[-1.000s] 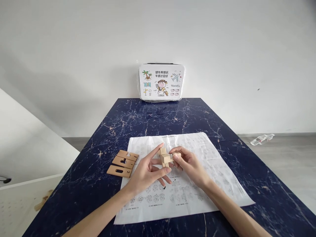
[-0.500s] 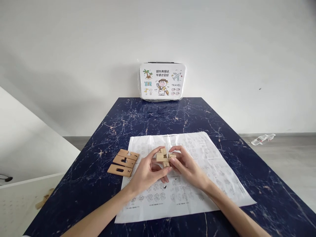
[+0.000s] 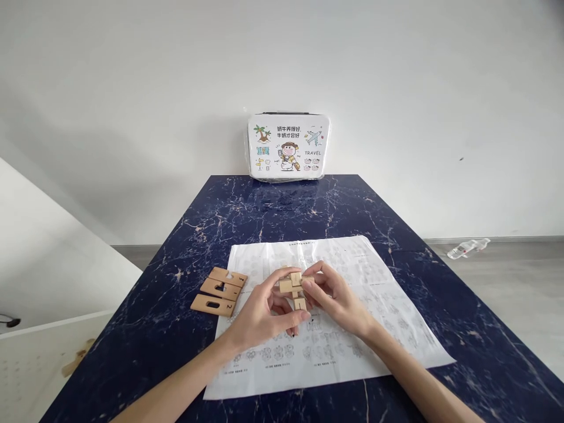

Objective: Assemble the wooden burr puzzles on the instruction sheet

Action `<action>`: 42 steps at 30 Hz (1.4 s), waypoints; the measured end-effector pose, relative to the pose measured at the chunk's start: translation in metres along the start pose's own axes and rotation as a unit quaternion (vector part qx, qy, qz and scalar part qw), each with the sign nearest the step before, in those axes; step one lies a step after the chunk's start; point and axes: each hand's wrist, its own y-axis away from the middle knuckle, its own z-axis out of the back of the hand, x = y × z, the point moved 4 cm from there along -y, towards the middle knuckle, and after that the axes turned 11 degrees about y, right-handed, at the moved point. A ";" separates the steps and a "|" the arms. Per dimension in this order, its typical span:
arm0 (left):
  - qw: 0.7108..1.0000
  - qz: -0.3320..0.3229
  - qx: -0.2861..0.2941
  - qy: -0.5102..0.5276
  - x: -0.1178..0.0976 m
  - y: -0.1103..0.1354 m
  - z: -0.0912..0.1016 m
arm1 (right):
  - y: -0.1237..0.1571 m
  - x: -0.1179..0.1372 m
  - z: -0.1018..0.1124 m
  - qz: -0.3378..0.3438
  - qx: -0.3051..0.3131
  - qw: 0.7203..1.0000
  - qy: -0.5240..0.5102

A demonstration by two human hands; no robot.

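Observation:
Between my hands, above the printed sheet [image 3: 343, 376], is a cluster of interlocking light wooden puzzle blocks [image 3: 291, 285]. My left hand [image 3: 259, 308] is closed around its left side, with the thumb low in front and fingers behind. My right hand [image 3: 341, 299] pinches the right end between thumb and fingers, hiding part of it. One block of the cluster points down toward my left thumb. Left of my left hand lie flat wooden pieces with cut-out slots and numbers [image 3: 212, 304], one behind another, partly beside the sheet's edge.
The blue marbled table [image 3: 282, 217] reaches to the wall. At its far end stands a white cartoon-printed case [image 3: 288, 147] in clear wrap. A clear plastic bottle [image 3: 467, 248] lies on the floor at right. A white surface with small wooden bits [image 3: 78, 359] is at lower left.
The wooden block cluster has turned in my hands, so a block end now faces up and another shows lower in front. My left thumb sits slightly lower.

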 end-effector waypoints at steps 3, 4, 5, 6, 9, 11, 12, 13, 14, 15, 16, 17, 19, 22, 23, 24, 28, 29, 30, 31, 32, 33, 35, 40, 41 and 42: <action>0.999 -0.011 -0.002 -0.030 -0.001 0.001 0.001 | -0.002 0.000 -0.001 -0.015 0.019 0.999 -0.047; 0.999 -0.016 -0.003 -0.041 -0.002 0.001 0.002 | -0.002 0.000 -0.002 -0.018 0.025 0.998 -0.060; 0.999 -0.021 -0.002 -0.049 -0.002 0.001 0.002 | -0.003 0.000 -0.002 -0.021 0.031 0.997 -0.069; 0.998 -0.024 -0.001 -0.054 -0.003 0.001 0.002 | -0.003 0.000 -0.002 -0.023 0.035 0.996 -0.075; 0.998 -0.024 0.001 -0.056 -0.004 0.001 0.002 | -0.004 0.000 -0.002 -0.035 0.047 0.995 -0.087; 0.998 -0.018 0.003 -0.055 -0.004 0.001 0.002 | -0.003 0.000 -0.001 -0.043 0.053 0.993 -0.095; 0.998 -0.014 0.004 -0.055 -0.004 0.001 0.002 | -0.003 0.000 -0.001 -0.046 0.055 0.992 -0.099; 0.998 -0.010 0.006 -0.054 -0.003 0.001 0.001 | -0.002 0.000 0.000 -0.048 0.056 0.992 -0.104; 0.999 -0.006 0.008 -0.052 -0.003 0.001 0.001 | -0.002 0.000 0.000 -0.049 0.056 0.991 -0.107; 0.999 -0.003 0.010 -0.051 -0.003 0.001 0.001 | -0.002 0.000 0.000 -0.050 0.057 0.991 -0.109; 0.999 0.000 0.012 -0.051 -0.004 0.001 0.001 | -0.001 0.000 0.000 -0.051 0.057 0.991 -0.110; 0.999 0.002 0.012 -0.050 -0.004 0.001 0.001 | -0.001 0.000 -0.001 -0.051 0.057 0.991 -0.110; 0.999 0.005 0.015 -0.045 -0.004 0.001 0.000 | -0.002 -0.001 -0.001 -0.051 0.054 0.992 -0.105; 1.000 0.004 0.015 -0.017 -0.004 0.000 0.000 | -0.002 -0.003 -0.003 -0.050 0.039 0.993 -0.097; 1.000 0.005 0.014 -0.004 -0.003 -0.001 0.001 | -0.002 -0.004 -0.004 -0.050 0.034 0.994 -0.095; 1.000 0.006 0.013 0.008 -0.003 -0.001 0.001 | -0.002 -0.005 -0.004 -0.050 0.028 0.994 -0.092; 0.999 0.028 0.016 0.042 -0.001 -0.003 0.002 | -0.002 -0.008 -0.006 -0.036 0.012 0.996 -0.078; 0.998 0.033 0.017 0.046 -0.001 -0.003 0.002 | -0.002 -0.009 -0.006 -0.030 0.010 0.997 -0.074; 0.998 0.035 0.019 0.049 0.000 -0.003 0.002 | -0.001 -0.009 -0.006 -0.024 0.008 0.997 -0.070; 0.998 0.035 0.021 0.051 0.001 -0.003 0.001 | -0.001 -0.009 -0.006 -0.021 0.009 0.997 -0.067; 0.998 0.031 0.022 0.052 0.001 -0.003 0.001 | -0.001 -0.009 -0.006 -0.021 0.011 0.998 -0.065; 0.998 0.024 0.023 0.053 0.001 -0.002 0.000 | -0.001 -0.009 -0.006 -0.022 0.014 0.998 -0.064; 0.999 0.009 0.022 0.048 0.001 -0.002 0.000 | -0.002 -0.009 -0.005 -0.027 0.020 0.997 -0.066; 1.000 -0.006 0.019 0.011 0.001 0.000 0.000 | -0.003 -0.006 -0.005 -0.027 0.019 0.997 -0.076; 1.000 -0.006 0.019 0.003 0.000 0.000 0.000 | -0.003 -0.005 -0.005 -0.028 0.020 0.997 -0.074; 1.000 -0.006 0.018 -0.002 0.000 0.000 0.000 | -0.003 -0.005 -0.005 -0.030 0.021 0.997 -0.068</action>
